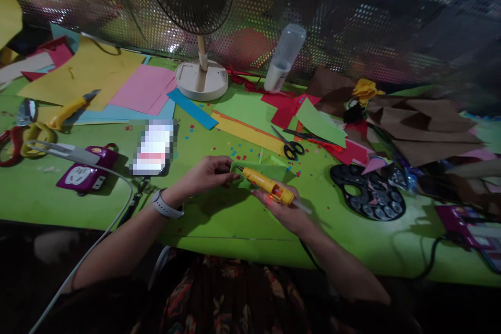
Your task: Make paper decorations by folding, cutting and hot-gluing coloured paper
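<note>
My right hand (287,209) is wrapped round a yellow hot glue gun (268,185), with a pale glue stick (302,205) poking from its back end. The gun's dark nozzle points left, close to the fingers of my left hand (213,175). Those fingers are bent and pinch the left edge of a folded piece of green paper (260,169). Part of the paper is hidden behind the gun. Just beyond it lie black-handled scissors (293,150). A white band circles my left wrist.
A white fan (201,81) and a clear bottle (285,57) stand at the back. A phone (153,147), a purple extension block (86,171) and a yellow cutter (74,108) lie left. To the right are a black palette (370,193) and brown paper (426,125). Coloured sheets and paper bits are scattered around.
</note>
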Motion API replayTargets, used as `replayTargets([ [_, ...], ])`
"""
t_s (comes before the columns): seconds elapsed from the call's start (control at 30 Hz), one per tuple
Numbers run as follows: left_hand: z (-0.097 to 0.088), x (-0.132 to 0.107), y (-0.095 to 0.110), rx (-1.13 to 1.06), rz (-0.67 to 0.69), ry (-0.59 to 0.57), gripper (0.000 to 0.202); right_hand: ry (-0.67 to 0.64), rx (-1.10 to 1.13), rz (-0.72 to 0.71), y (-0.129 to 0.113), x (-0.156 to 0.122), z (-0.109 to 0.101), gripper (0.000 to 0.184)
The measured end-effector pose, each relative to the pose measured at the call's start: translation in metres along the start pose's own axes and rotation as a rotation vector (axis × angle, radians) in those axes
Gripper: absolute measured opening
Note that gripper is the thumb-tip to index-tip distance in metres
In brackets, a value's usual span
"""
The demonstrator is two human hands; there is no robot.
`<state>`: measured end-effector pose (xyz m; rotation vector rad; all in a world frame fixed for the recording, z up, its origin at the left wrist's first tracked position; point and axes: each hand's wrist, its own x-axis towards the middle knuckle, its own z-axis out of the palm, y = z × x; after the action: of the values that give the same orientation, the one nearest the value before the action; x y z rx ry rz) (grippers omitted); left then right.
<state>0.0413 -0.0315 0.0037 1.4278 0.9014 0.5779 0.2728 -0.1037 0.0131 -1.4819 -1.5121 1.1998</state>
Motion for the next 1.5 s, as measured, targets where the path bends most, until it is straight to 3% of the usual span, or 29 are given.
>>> replayTargets([
  [0.23,0.0,-0.002,0.001,0.091,0.044,0.033,0.019,-0.011,-0.066,-0.062,0.007,-0.002,-0.001,0.034],
  [0.43,-0.001,-0.005,0.012,0.07,0.059,0.089,0.022,0.026,-0.32,-0.293,-0.004,-0.012,-0.015,0.029],
  [0.57,-0.009,-0.005,0.019,-0.072,0.043,0.289,0.032,0.261,-0.504,-0.329,0.0,-0.024,-0.048,0.022],
  [0.7,-0.02,-0.005,0.027,-0.234,0.115,0.581,0.034,0.46,-0.711,-0.177,0.032,-0.036,-0.096,0.029],
  [0.8,-0.027,-0.006,0.033,-0.331,0.146,0.685,0.033,0.541,-0.903,-0.014,0.063,-0.038,-0.126,0.046],
  [0.97,-0.034,-0.007,0.038,-0.42,0.123,0.712,0.028,0.45,-0.974,0.095,0.091,-0.039,-0.159,0.07],
  [1.1,-0.035,-0.006,0.037,-0.439,0.116,0.714,0.029,0.317,-1.134,0.028,0.07,-0.046,-0.174,0.069],
  [1.17,-0.035,-0.005,0.036,-0.444,0.116,0.719,0.029,0.308,-1.156,-0.058,0.049,-0.043,-0.163,0.066],
  [1.27,-0.033,-0.005,0.035,-0.444,0.111,0.71,0.029,0.326,-1.104,-0.204,0.019,-0.021,-0.118,0.065],
  [1.4,-0.031,-0.005,0.031,-0.434,0.105,0.649,0.03,0.058,-1.15,-0.245,-0.001,0.026,-0.042,0.064],
  [1.5,-0.03,-0.005,0.029,-0.434,0.085,0.635,0.03,-0.019,-1.133,-0.268,-0.004,0.056,-0.015,0.045],
])
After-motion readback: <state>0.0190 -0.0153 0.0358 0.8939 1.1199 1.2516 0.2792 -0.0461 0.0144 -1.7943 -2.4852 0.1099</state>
